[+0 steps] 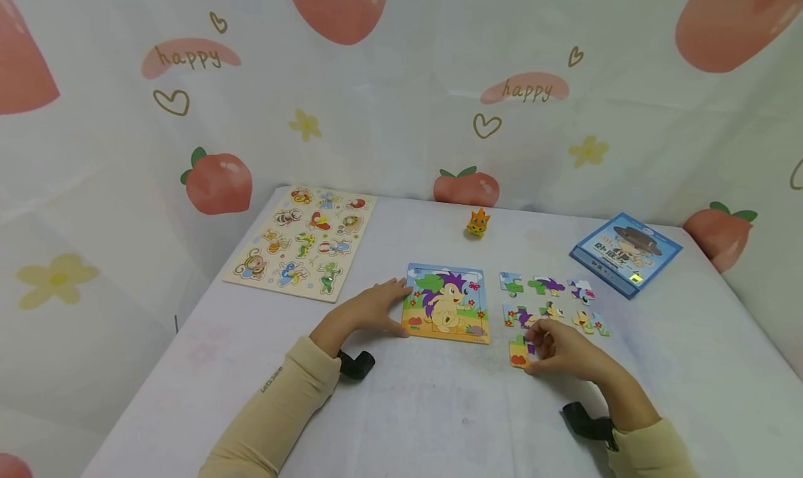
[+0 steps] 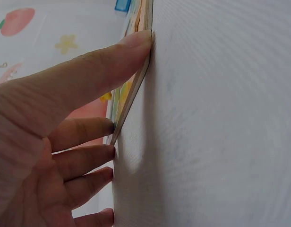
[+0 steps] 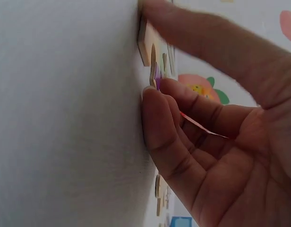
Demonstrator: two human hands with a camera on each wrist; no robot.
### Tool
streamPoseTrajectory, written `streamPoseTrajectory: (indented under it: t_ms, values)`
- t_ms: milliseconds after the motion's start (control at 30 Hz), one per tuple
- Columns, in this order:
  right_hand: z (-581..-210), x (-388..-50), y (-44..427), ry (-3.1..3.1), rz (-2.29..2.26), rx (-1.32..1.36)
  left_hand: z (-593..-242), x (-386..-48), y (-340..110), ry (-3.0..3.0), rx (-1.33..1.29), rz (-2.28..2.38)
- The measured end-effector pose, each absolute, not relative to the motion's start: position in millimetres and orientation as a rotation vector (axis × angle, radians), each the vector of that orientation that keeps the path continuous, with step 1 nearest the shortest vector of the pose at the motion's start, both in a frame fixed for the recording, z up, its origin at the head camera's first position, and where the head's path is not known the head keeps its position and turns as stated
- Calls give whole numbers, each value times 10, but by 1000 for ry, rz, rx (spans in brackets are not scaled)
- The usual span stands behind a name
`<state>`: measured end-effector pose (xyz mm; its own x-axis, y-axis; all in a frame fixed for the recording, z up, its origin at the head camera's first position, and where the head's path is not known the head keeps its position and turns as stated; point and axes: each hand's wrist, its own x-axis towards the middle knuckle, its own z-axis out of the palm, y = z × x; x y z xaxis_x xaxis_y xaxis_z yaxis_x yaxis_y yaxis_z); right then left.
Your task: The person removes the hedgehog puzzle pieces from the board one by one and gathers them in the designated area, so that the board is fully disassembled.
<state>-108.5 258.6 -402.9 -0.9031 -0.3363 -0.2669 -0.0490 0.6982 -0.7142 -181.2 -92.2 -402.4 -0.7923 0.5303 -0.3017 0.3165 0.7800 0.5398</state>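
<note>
A framed jigsaw board (image 1: 445, 304) with a purple-spined hedgehog picture lies flat on the table. My left hand (image 1: 380, 306) is at its left side, the thumb touching the board's edge (image 2: 136, 80) and the other fingers spread, fairly straight. To the right, several loose jigsaw pieces (image 1: 552, 286) lie in rows. At the lower left of these rows, my right hand (image 1: 561, 349) pinches a jigsaw piece (image 1: 518, 356) with green, yellow and red on it, between thumb and curled fingers. In the right wrist view, the thumb covers one end of that piece (image 3: 144, 47).
A wooden insect puzzle board (image 1: 295, 244) lies at the back left. A small orange toy figure (image 1: 478, 223) stands near the back edge. At the right rests a blue box (image 1: 627, 251). A printed cloth (image 1: 401, 116) hangs behind the white table (image 1: 439, 408).
</note>
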Motion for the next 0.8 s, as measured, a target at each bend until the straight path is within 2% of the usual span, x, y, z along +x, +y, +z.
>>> streamPoseTrajectory:
  t_ms: [800]
  values:
    - [-3941,-1117,2574,2520,-993,-378,-4006,-1808,-941,2529,654,664]
